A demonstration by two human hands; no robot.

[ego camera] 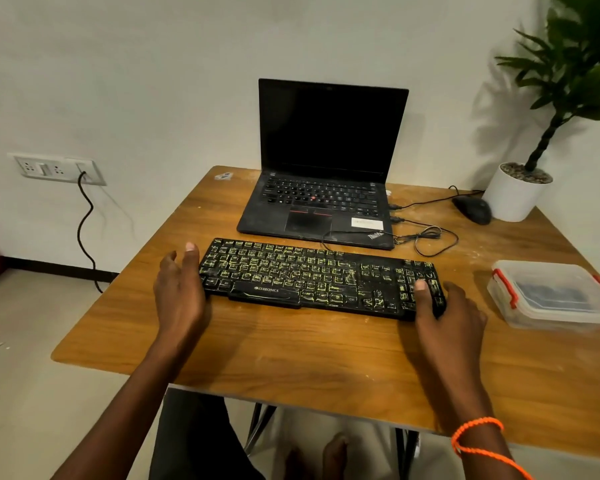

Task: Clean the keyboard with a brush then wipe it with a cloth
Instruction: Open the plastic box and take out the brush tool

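Nothing is clean yet. Yellowish dust covers the black keyboard (321,277) lying on the table (291,344) before the laptop (323,168). Left hand (181,289) hovers with a loose, empty grip; right hand (447,313) holds the keyboard's end. No brush or cloth shows.

Bare forearms, orange thread bracelet (478,436), right wrist

Keyboard (321,277) reads "ZEBRONICS"; laptop (323,188) palm rest, "ThinkPad".

Even indoor light, soft shadows, edges bowed
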